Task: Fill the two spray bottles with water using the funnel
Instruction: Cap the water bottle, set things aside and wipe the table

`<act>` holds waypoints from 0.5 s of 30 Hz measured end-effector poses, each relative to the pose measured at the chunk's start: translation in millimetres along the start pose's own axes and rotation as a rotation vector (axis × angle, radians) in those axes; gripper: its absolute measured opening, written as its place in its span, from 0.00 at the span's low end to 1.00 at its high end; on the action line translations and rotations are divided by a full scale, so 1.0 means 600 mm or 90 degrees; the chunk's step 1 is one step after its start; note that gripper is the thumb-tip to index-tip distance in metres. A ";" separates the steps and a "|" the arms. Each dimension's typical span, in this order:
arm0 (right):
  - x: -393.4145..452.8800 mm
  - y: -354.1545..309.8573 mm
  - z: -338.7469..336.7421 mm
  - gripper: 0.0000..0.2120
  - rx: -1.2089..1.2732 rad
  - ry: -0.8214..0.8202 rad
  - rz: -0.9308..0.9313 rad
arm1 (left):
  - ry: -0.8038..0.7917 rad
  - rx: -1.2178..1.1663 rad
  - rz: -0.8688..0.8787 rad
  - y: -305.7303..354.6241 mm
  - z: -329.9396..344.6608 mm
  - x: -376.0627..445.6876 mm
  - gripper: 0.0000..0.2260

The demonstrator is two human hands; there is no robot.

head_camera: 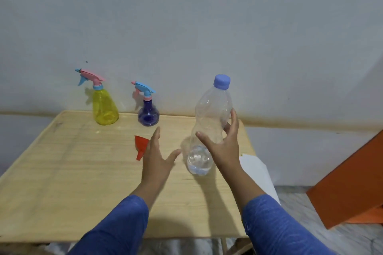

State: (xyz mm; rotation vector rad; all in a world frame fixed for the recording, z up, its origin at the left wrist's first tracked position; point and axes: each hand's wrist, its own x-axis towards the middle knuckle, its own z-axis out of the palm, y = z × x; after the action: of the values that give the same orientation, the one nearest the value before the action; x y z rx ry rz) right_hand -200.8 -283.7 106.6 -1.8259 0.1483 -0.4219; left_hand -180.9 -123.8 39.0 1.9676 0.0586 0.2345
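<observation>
My left hand [154, 156] hides part of the red funnel [141, 146]; my right hand [222, 145] covers the clear bottle's [209, 122] side. I can't tell its water level.

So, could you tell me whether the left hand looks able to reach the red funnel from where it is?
Probably yes: the left hand is open and right beside the funnel, with nothing between them.
</observation>
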 end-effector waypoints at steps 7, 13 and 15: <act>0.002 0.074 0.041 0.56 -0.008 0.026 0.036 | 0.105 0.084 -0.135 -0.123 -0.032 0.054 0.40; 0.009 0.085 0.060 0.45 -0.035 0.073 0.030 | 0.043 0.149 -0.081 -0.140 -0.035 0.109 0.29; 0.016 0.079 0.065 0.43 -0.043 0.078 0.029 | 0.039 0.134 -0.082 -0.133 -0.036 0.116 0.26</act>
State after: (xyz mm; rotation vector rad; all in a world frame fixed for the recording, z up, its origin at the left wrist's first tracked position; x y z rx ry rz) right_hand -172.7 -265.3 54.5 -1.8603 0.2908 -0.5024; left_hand -111.2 -62.0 -15.9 2.1565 0.2583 0.2104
